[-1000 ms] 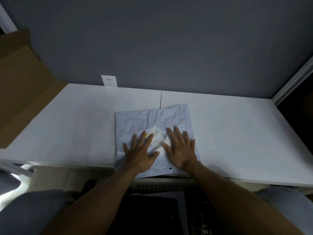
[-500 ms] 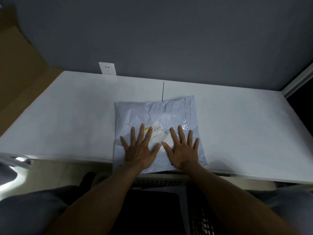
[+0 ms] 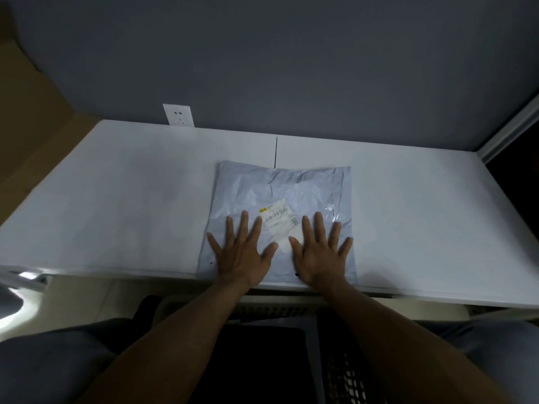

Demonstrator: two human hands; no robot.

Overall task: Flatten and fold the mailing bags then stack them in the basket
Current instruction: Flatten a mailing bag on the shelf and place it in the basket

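The mailing bag (image 3: pixel 280 185) lies on the desk (image 3: pixel 116 199), under both palms. The left grip (image 3: pixel 243 252) and the right grip (image 3: pixel 319 255) press it with straight, spread fingers and hold nothing. Since a moment ago they have moved a little apart. More of the label (image 3: pixel 278 220) shows between them, and the bag is smoother.

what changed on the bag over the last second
Both flat hands slid apart across the mailing bag, the left hand toward its left edge, the right hand toward its right, baring more of the label. The bag looks smoother. Nothing was gripped; the bag stays at the near edge of the table.
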